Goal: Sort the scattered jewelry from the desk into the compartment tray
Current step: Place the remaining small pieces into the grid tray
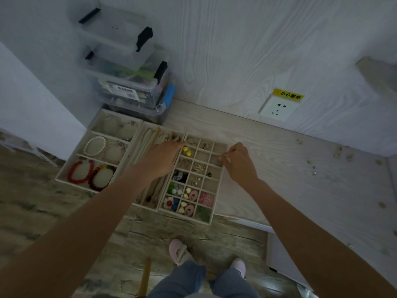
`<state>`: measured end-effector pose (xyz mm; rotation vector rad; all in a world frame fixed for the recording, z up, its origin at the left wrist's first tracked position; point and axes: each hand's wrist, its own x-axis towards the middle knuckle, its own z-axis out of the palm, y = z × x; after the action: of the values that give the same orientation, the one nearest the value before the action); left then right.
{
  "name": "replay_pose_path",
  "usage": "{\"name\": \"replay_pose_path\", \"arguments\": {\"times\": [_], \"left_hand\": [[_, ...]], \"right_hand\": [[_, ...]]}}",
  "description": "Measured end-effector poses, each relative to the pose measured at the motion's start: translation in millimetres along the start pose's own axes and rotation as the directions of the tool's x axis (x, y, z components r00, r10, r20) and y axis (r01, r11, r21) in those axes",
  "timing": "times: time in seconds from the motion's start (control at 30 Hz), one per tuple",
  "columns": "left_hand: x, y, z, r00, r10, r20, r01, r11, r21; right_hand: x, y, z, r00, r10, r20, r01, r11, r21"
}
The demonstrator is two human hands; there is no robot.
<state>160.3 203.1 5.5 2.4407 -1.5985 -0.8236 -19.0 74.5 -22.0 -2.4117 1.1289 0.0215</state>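
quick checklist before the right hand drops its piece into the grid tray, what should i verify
1. Right hand holds a piece: cannot tell; its fingertips are pinched together at the right edge of the beige many-celled grid tray, but anything between them is too small to see.
2. Cell beneath that hand free: cannot tell; something small and dark lies near the fingertips.
3. Left hand out of the way: ok; it rests on the beige long-slot necklace tray, its fingers reaching the grid tray's far left corner.
4. Grid tray fully supported: not ok; its near end overhangs the pale wooden desk.
5. Jewelry left to sort: ok; small scattered pieces lie on the desk to the right.
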Motion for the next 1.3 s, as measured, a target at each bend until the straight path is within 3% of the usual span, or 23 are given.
{"name": "replay_pose_path", "arguments": {"times": [0.13,0.37,0.63,1.0,1.2,1.3], "left_hand": [[1,1,0,1.000,0.001,0.003,-0.001,1.000,-0.004],[2,4,1,1.000,-0.018,-0.009,0.018,0.999,-0.028],[1,4,1,1.000,-0.007,-0.012,0.007,1.000,0.004],[-7,9,6,0.998,0.012,-0.056,-0.007,0.997,0.077],[-8,30,13,0.980,0.039,-0.195,-0.014,0.992,0.125],[0,60,18,0.966,0.103,-0.235,-0.080,0.991,0.108]], "right_hand": [[-1,1,-9,0.999,-0.033,-0.016,0.034,0.999,0.037],[-4,-9,-8,0.975,-0.182,0.127,0.210,0.942,-0.263],[-2,-9,-15,0.972,-0.180,0.148,0.219,0.924,-0.314],[-6,-9,-12,0.981,-0.152,0.118,0.176,0.956,-0.234],[-17,1,-15,0.989,-0.139,-0.045,0.137,0.990,-0.044],[-33,19,-24,0.993,-0.062,-0.098,0.065,0.998,0.027]]}}
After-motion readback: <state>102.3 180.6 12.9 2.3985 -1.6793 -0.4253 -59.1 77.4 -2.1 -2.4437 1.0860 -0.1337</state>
